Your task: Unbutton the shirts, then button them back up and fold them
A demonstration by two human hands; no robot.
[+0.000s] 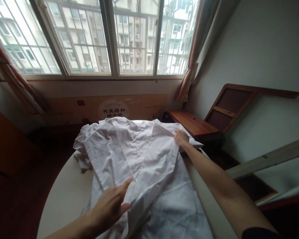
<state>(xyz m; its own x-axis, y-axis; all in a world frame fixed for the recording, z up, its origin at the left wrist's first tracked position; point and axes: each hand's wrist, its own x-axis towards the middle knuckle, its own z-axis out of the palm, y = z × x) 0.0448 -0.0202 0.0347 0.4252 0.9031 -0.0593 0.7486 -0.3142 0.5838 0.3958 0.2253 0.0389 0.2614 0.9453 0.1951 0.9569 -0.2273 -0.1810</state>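
A white button-front coat (154, 159) lies spread and rumpled over a round table, its front panels overlapping in loose folds. At the coat's upper right, near the shoulder, my right hand (181, 137) is closed with fabric pinched in its fingers. Lower down, my left hand (112, 202) rests against the front edge of the cloth. Its index finger and thumb are spread apart, both touching the fabric; the other fingers are partly hidden. The bunched cloth at the far left hangs over the table's rim.
The pale round tabletop (62, 196) shows at the left and right of the coat. Behind it stand a low wooden bench (194, 122) and a printed panel (139, 103) under a barred window (134, 39). A folded wooden piece (229, 108) leans on the right wall.
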